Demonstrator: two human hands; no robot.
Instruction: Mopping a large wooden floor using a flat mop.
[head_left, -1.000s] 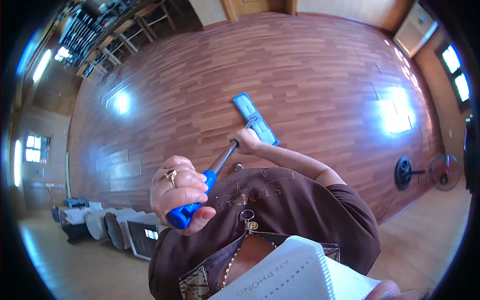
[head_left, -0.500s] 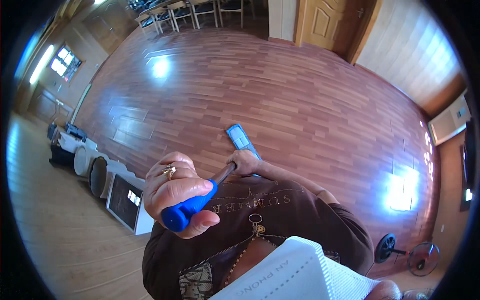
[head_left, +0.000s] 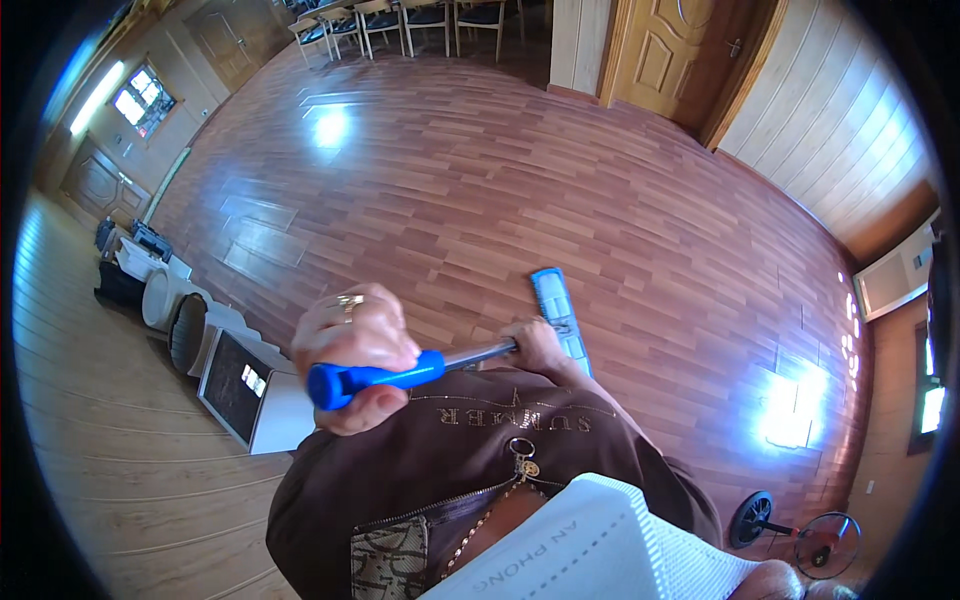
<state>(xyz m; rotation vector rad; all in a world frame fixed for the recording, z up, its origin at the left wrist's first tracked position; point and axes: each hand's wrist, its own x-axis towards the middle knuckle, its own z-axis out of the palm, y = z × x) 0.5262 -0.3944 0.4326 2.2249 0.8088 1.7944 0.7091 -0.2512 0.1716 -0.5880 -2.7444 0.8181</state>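
Note:
A flat mop lies across my front, its blue-edged grey head (head_left: 562, 312) flat on the wooden floor. My left hand (head_left: 357, 340), with a gold ring on one finger, is closed around the blue grip (head_left: 400, 373) at the top of the handle. Farther down, my right hand (head_left: 535, 345) wraps round the metal pole (head_left: 483, 353), close to the mop head. The pole's lower end is hidden behind my right hand and forearm.
A white box-like unit with a dark panel (head_left: 240, 395) stands at the left wall beside round containers (head_left: 160, 298). Chairs (head_left: 425, 22) line the far side, near a wooden door (head_left: 675, 60). At lower right is an object with round discs (head_left: 752, 520).
The mop head has swung to the right across the floor, and my right hand has gone right with the pole. My left hand has shifted slightly up, leaving the handle more level in view.

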